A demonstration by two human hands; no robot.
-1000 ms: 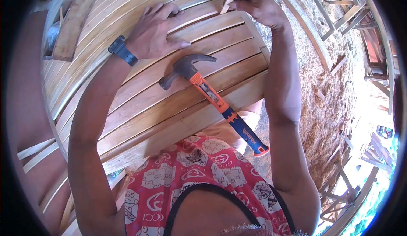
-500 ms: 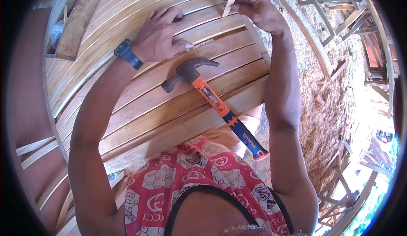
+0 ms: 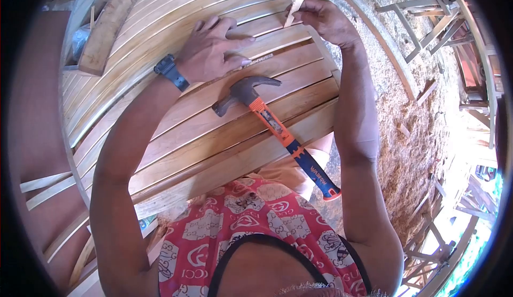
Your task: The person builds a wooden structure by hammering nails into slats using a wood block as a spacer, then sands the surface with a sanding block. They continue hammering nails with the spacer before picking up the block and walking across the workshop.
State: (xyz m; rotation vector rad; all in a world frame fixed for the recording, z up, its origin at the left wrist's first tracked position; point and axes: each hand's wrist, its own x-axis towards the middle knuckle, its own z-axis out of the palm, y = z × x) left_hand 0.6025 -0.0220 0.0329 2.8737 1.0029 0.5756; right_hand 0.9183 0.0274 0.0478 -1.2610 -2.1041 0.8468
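My left hand (image 3: 212, 52) lies with fingers spread on the slatted wooden panel (image 3: 214, 131), a dark watch on its wrist. Between the thumb and fingers of my right hand (image 3: 327, 22) is a thin, pale wood strip (image 3: 297, 7), its lower end at the slats near the panel's right edge. A claw hammer (image 3: 278, 129) with an orange and blue handle rests on the slats below my left hand, its handle end reaching past the panel's near edge. A narrow gap with a pale, printed-looking strip (image 3: 262, 58) shows beside my left thumb.
A wooden box (image 3: 104, 38) with a plastic bag in it sits on the panel's far left. Sawdust (image 3: 411, 142) and wood scraps cover the ground to the right. Wooden frames (image 3: 427, 24) stand at the upper right. Loose slats (image 3: 48, 185) lie at the left.
The whole view has shifted slightly. My left hand stays spread on the slats, its index finger reaching a little farther right. My right hand still pinches the wood strip.
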